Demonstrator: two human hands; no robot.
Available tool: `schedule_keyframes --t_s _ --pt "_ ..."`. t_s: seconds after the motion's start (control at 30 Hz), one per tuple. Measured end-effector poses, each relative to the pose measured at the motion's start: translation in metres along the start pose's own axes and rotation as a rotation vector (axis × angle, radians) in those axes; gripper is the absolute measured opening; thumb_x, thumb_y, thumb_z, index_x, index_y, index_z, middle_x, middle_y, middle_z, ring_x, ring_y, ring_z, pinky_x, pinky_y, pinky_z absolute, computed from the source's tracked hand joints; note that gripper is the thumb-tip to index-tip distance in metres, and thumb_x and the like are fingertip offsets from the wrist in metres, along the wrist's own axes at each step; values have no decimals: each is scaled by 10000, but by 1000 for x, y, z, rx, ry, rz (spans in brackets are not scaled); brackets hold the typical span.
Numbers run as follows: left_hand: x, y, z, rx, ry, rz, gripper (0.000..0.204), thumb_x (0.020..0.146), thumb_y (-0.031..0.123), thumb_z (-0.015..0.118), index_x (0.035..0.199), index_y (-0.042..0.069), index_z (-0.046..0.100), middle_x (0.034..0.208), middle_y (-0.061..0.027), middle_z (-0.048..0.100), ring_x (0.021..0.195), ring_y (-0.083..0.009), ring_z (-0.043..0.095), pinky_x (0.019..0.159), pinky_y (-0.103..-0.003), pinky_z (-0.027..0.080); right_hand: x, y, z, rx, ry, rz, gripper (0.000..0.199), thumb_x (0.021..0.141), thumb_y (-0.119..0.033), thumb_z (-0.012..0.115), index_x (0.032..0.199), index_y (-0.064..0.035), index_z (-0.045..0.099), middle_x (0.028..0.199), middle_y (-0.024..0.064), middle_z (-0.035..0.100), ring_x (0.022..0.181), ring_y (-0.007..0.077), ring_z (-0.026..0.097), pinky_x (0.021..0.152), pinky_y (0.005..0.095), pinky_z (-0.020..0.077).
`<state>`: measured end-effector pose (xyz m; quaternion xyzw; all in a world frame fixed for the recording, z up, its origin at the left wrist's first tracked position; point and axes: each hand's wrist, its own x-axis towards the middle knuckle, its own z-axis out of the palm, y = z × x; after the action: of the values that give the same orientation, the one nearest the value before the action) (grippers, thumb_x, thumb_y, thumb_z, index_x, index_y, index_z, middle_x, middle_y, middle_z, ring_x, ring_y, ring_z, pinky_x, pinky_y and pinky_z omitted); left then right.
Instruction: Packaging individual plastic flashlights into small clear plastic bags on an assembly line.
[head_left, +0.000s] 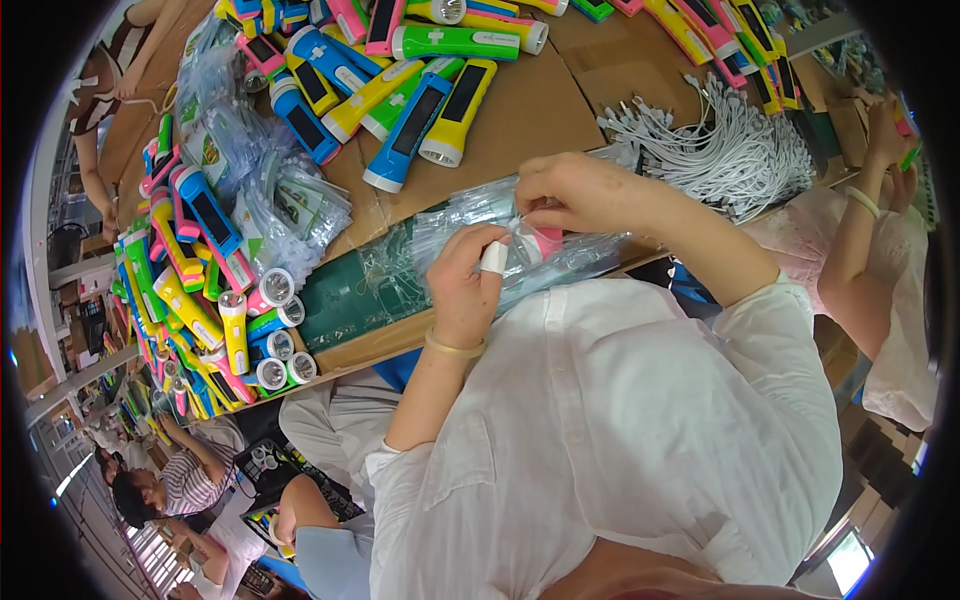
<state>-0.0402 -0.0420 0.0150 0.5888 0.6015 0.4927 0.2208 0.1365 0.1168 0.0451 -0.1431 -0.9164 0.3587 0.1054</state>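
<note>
Hands (462, 288) (580, 192) curl toward each other, holding clear plastic (523, 246).

The torches (405, 140) have smooth, glossy plastic bodies, with dark panels (468, 92) that look sleek and faintly reflective, and clear, shiny lenses (276, 287) over silvery, mirror-like reflectors. The pink piece (548, 241) is smooth plastic inside a thin, transparent plastic bag (522, 246); the heaped bags (290, 205) are crinkled, glossy film. White cables (735, 150) have smooth plastic sheathing. Brown cardboard (530, 105), matt and papery, covers part of a smooth green worktop (335, 310) with a slight sheen. The white shirt (640, 400) is soft, creased, matt cloth.
</note>
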Motion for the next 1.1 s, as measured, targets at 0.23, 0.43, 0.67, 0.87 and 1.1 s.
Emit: schedule_keyframes --t_s 0.23,0.43,0.67,0.87,1.1 --pt "1 4 4 -60 44 -83 119 865 -1 722 984 -3 710 927 -99 715 788 -195 661 740 -285 527 3 -6 1 644 -194 261 238 905 -198 744 1010 -30 613 805 76 635 622 193 588 616 359 485" --pt "-5 -5 4 -121 75 -46 132 846 -60 700 965 -3 691 923 -122 704 781 -231 667 735 -293 541 -5 -3 6 291 -20 57 226 902 -224 756 913 -19 659 837 97 650 672 260 615 630 367 493" --pt "-29 -22 3 -351 130 -310 106 892 -39 702 988 -6 672 937 -80 686 812 -164 634 772 -260 516 -63 34 -22 7 106 131 171 848 -158 784 897 -21 694 911 101 644 890 292 626 732 379 500" --pt "-5 -25 -7 -495 -67 -323 202 1052 144 582 1113 -30 664 1176 -138 707 1056 -195 660 958 -317 503 -77 39 -30 -57 106 204 158 883 -139 751 920 -6 673 874 96 649 858 260 630 733 362 502" --pt "13 -25 12 -556 -148 -574 521 1116 366 388 1197 -71 661 1114 -190 728 1076 -276 699 965 -366 526 -94 74 -73 372 595 424 130 1041 -185 600 1102 -72 623 964 -31 620 798 36 556 648 205 459"
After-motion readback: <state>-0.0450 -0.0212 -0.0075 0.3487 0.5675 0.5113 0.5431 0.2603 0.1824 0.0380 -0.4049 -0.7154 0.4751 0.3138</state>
